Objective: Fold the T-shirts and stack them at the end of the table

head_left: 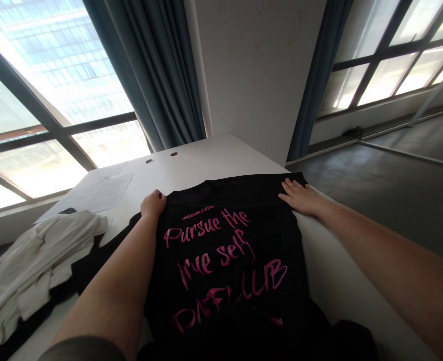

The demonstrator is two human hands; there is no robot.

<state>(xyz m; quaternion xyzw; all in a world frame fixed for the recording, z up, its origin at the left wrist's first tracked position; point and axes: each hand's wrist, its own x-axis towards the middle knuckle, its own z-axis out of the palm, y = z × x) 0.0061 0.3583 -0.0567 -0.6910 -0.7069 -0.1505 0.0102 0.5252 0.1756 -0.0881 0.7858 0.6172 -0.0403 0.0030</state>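
A black T-shirt with pink lettering lies spread on the white table, its print facing up. My left hand is closed at the shirt's upper left edge, fingers curled onto the fabric. On the far right, my right hand rests flat with its fingers spread over the right sleeve, close to the table's edge. The left sleeve stretches out under my left forearm. Dark fabric at the bottom covers the lower end of the print.
A heap of light grey and black clothes lies on the left. Papers lie behind it on the white table, which has two cable holes near its back edge. Beyond stand a pillar, blue curtains and windows.
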